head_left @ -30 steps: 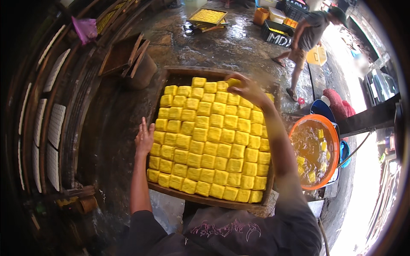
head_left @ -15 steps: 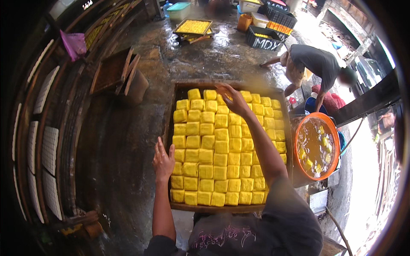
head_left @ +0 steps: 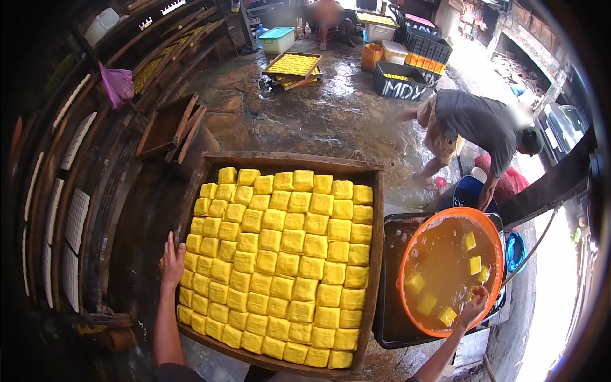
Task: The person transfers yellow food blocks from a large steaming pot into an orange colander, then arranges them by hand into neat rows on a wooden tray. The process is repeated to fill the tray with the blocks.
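Rows of yellow tofu blocks fill a wooden tray in front of me. Beside the tray's left edge is my left hand, fingers stretched out and holding nothing. To the right stands an orange basin of cloudy brownish liquid, with several tofu blocks floating or sunk in it. My right hand reaches over the near right of the basin, fingers curled at the liquid around a yellow tofu block, which is partly hidden by the hand.
A dark tub surrounds the orange basin's base. Beyond it a co-worker bends over a blue bucket. Racks with white slabs line the left. Black crates and a smaller tofu tray stand farther back on the wet floor.
My right hand has moved from the tray's far rows to the orange basin. My left hand stays by the tray's left edge. The view has shifted, so the tray appears farther left.
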Tool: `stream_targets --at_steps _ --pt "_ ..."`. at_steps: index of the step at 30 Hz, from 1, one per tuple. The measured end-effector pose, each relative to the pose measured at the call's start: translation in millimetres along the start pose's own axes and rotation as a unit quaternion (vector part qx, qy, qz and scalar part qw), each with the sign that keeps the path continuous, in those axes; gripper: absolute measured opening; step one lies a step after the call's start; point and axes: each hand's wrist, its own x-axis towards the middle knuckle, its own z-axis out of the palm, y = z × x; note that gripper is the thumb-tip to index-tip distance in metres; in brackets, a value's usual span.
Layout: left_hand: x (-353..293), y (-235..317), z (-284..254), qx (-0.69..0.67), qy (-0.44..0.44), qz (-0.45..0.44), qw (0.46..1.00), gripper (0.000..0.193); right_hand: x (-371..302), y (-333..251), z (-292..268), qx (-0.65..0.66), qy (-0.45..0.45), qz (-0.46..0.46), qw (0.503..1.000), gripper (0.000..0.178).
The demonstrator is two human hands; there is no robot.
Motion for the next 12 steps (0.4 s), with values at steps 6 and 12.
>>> stream_targets --at_steps 6,12 --pt "3 -2 5 -0.002 -0.035 -0.052 0.998 0.072 -3 5 16 -0.059 -0.030 -0.006 0.998 0.033" --pt "9 -10 8 0.027 -0.044 -0.080 0.995 0.075 1 -21 42 -0.005 -0.049 0.050 0.998 0.032"
